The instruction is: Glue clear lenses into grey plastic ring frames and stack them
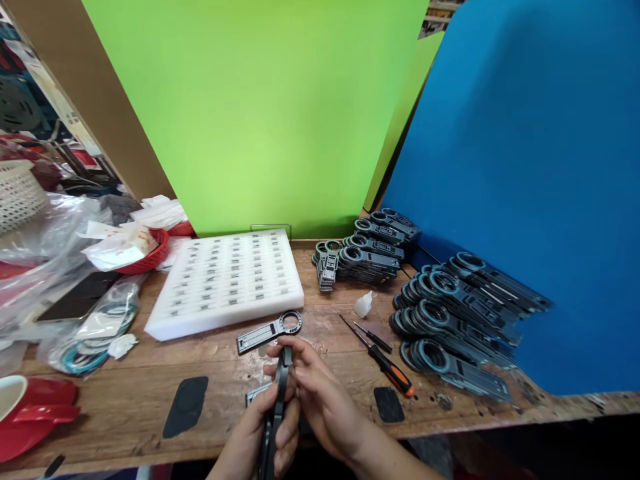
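Observation:
Near the table's front edge, my left hand is wrapped round a dark, flat part held edge-on and upright. The fingers of my right hand press against the upper end of this same part. Just behind my hands lies a grey piece with a ring end. Another grey piece shows partly beside my left hand, mostly hidden. A white foam tray holding rows of small metal pieces sits behind, to the left.
Stacks of ringed parts stand at the right, with more at the back. Screwdrivers, a small white bottle and a black pad lie right. At left are a red cup, bagged rings and a red basket.

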The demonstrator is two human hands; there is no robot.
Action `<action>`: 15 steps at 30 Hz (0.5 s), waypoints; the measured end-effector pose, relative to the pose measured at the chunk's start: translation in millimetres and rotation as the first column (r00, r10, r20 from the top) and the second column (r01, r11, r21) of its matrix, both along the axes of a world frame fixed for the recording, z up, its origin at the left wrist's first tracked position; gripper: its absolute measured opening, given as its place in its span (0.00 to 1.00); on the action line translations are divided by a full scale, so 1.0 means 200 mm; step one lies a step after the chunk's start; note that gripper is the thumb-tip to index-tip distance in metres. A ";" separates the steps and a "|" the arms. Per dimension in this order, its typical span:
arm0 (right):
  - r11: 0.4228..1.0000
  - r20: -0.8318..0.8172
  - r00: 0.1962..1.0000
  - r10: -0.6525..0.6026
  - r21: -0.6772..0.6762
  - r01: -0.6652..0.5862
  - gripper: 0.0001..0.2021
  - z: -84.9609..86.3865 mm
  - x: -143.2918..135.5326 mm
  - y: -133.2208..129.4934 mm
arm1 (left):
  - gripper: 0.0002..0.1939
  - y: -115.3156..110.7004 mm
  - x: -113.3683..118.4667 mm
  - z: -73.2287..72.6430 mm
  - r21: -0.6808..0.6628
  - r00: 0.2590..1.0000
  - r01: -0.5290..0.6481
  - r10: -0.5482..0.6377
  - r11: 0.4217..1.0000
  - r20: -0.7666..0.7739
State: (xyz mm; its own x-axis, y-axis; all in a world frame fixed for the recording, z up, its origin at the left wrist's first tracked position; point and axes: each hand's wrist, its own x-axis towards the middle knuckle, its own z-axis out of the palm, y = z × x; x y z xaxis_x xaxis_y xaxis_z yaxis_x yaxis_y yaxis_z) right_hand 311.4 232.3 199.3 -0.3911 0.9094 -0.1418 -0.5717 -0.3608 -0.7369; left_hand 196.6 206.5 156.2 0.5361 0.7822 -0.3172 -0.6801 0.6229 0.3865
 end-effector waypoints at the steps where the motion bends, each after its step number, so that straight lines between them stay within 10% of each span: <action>1: 0.999 0.020 1.000 0.001 0.037 -0.001 0.22 -0.01 0.00 0.00 | 0.19 0.00 0.00 -0.02 -0.011 1.000 -0.004 0.004 1.000 -0.003; 9: 0.994 0.187 0.978 -0.089 0.083 0.074 0.14 -0.06 -0.01 -0.01 | 0.25 0.00 0.04 -0.04 0.088 0.949 -0.022 0.048 0.996 -0.312; 15: 0.996 0.020 0.996 -0.088 0.018 0.088 0.15 -0.07 0.00 -0.01 | 0.23 0.02 0.03 0.03 0.096 0.892 0.021 0.025 0.995 -0.451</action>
State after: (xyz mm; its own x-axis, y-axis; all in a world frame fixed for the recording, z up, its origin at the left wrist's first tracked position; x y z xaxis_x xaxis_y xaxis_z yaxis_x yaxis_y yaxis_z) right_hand 312.3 230.2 184.3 -0.3069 0.9424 -0.1333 -0.5853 -0.2973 -0.7543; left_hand 202.1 210.3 162.9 0.3511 0.8220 -0.4484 -0.4192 0.5663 0.7097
